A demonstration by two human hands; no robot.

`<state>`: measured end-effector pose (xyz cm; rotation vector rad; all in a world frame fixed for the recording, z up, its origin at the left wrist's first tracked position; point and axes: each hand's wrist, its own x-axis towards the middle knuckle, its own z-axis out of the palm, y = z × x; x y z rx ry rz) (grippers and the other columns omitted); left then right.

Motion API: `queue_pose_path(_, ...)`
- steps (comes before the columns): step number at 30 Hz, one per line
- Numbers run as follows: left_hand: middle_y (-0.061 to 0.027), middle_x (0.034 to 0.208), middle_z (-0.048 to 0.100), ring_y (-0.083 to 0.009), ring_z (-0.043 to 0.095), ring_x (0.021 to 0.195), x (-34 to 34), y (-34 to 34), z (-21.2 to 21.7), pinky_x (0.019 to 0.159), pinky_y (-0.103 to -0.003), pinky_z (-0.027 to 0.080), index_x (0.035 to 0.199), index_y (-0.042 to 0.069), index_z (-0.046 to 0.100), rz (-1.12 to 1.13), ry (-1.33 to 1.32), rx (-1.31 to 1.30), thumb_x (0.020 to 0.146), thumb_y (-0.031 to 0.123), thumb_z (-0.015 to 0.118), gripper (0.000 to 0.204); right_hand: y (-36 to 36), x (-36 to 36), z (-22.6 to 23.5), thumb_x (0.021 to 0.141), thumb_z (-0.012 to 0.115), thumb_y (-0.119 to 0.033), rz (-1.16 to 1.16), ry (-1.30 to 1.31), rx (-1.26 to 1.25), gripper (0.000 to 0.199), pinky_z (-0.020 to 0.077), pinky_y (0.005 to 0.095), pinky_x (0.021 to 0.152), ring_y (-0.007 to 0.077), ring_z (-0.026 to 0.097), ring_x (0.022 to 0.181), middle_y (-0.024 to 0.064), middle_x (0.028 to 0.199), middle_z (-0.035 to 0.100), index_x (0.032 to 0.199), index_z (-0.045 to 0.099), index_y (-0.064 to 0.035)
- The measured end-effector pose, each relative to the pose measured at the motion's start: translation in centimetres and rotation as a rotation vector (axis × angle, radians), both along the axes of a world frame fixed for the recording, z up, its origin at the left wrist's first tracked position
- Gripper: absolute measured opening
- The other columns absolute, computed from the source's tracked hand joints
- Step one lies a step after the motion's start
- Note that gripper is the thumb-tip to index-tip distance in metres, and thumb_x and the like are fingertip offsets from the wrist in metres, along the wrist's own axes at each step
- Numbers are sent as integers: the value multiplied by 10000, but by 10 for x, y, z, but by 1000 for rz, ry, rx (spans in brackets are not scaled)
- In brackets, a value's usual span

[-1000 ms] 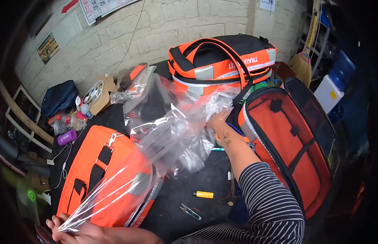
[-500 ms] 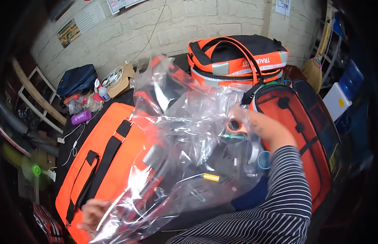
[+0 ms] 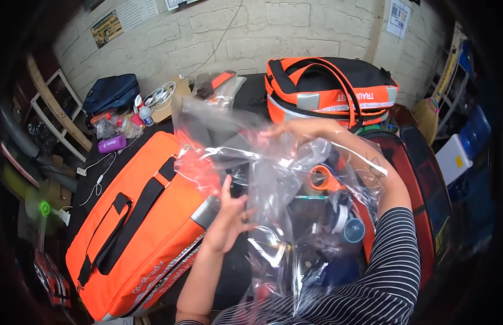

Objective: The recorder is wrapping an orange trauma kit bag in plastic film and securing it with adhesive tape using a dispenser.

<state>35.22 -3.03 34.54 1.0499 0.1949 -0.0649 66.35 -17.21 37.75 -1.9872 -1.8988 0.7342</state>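
We are seeing clear plastic bag [image 3: 284, 179] glinting white where it creases; orange bag [image 3: 137, 227] wearing black straps and grey reflective corner; second orange bag [image 3: 330, 89] showing black top, grey band; orange-handled scissors [image 3: 324, 179] showing through plastic; sleeve [image 3: 387, 271] running in black and white stripes; purple bottle [image 3: 111, 144]; navy bag [image 3: 110, 92]; cream brick wall [image 3: 262, 27]
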Motion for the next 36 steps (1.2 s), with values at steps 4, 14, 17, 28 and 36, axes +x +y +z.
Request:
queue_pose_path(4,-277,1478,121,-247,548,1100,46,-17,-25,804,-335,489,1455,259,-210,18,-20,93,707,7,747,1241,33,22,7,720,635,-8,-108,12,60,700,407,359,1002,240,423,1279,126,1384,455,1383,425,-92)
queue_pose_path(14,-145,969,624,-263,609,914,33,4,-50,780,-297,456,1091,31,651,12,-151,808,645,-110,439,514,68,15,-81,786,626,-219,-54,-372,-67,396,446,458,895,367,522,1121,189,1198,537,1170,583,-133)
queue_pose_path(17,-177,852,576,-361,554,817,5,11,-27,735,-397,459,985,46,687,44,-172,1210,619,-91,442,461,61,64,-90,764,574,-127,-60,-502,-107,216,477,459,833,346,562,1044,159,1134,575,953,659,-65)
queue_pose_path(28,-131,710,588,-242,497,705,-135,65,38,657,-338,368,664,-28,597,410,75,1314,607,-27,440,167,-95,152,-164,852,496,-193,-354,-1469,-449,287,318,410,959,223,475,1098,40,1145,541,1061,679,-121)
queue_pose_path(36,-174,822,543,-277,548,786,-197,105,56,690,-389,441,773,-11,567,772,-445,1383,860,290,486,323,-107,197,-204,829,521,-170,-664,-985,-686,281,430,414,899,256,603,1013,117,1068,657,1024,688,-58)
